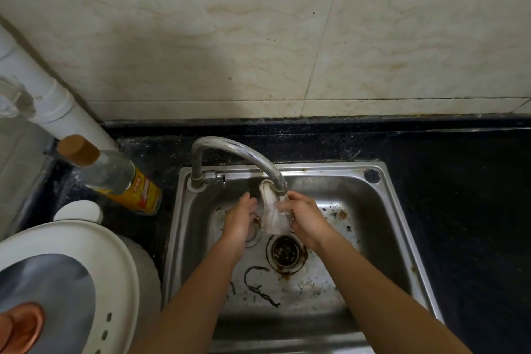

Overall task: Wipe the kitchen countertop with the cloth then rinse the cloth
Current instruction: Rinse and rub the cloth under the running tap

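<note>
Two hands meet over the sink, and the cloth (271,214) hangs between them, a pale, wet, bunched strip directly under the mouth of the tap (238,149). Its top end reaches up to the spout, and its lower end dangles just above the drain (286,251).

The right hand (306,220) holds the cloth: its fingers (287,205) are curled around the strip's right side, clenched on it about midway down. The left hand (240,217) sits just to the left of the cloth with its fingers (249,199) nearly straight and relaxed, pointing up toward the spout and grasping nothing. Its thumb side lies close against the cloth, but whether it touches cannot be told.

Below the fingers, the steel sink (370,210) has a stained floor with dark scraps scattered around the drain and a long dark strand nearer the person. The tap rises from the sink's back rim, up and left of the left fingers, and arches over to the cloth.

Around the sink runs the dark speckled desk (459,195). Far left of the fingers stands a clear bottle (115,175) with a brown cap and a yellow label, a small white lid (79,211) beside it, and a large white appliance (86,253) with a grey top. A white pipe (57,100) leans up the corner behind them.
</note>
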Demonstrator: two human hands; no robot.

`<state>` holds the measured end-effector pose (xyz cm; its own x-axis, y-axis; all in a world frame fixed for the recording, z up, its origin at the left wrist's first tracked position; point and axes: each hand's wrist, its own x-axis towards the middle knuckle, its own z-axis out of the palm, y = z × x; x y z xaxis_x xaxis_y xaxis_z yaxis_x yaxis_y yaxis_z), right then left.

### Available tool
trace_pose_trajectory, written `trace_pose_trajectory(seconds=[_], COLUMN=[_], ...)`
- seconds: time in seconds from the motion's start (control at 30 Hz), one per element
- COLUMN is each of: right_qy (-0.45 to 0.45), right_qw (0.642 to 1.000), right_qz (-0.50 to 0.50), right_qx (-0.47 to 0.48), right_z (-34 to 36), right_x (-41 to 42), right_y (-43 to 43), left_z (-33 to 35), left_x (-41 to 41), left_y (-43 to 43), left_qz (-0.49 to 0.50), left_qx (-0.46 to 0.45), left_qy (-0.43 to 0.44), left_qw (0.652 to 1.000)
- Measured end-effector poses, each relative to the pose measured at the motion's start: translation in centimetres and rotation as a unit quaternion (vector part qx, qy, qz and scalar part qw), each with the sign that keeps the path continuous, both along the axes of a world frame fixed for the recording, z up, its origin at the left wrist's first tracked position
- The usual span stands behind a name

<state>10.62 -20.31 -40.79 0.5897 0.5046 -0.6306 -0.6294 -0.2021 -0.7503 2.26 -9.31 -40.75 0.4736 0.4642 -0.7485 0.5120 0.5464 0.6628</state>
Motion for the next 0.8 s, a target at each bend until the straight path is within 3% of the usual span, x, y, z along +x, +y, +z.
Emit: trace_pose_trajectory(seconds=[0.2, 0.43, 0.57, 0.8], right_qy=[-0.062, 0.014, -0.088, -0.027], right_qw=[0.998, 0.997, 0.994, 0.994], right_qz=[0.003, -0.054, 0.021, 0.085], right_qx=[-0.024, 0.058, -0.054, -0.059], right_z=[0.1, -0.1, -1.0, 0.3], right_x=[-1.0, -0.8, 0.2, 0.8], right_y=[0.3, -0.5, -0.4, -0.4], left_z=[0.2, 0.5, 0.7, 1.5], left_x=[0.1, 0.2, -0.1, 0.3], left_y=[-0.6, -0.3, 0.5, 0.5], left_qz=[0.002, 0.049, -0.023, -0.123], left_qx=[0.008, 0.049, 0.035, 0.017], left_qy=[-0.005, -0.011, -0.045, -0.063], left_qw=[1.000, 0.998, 0.998, 0.990])
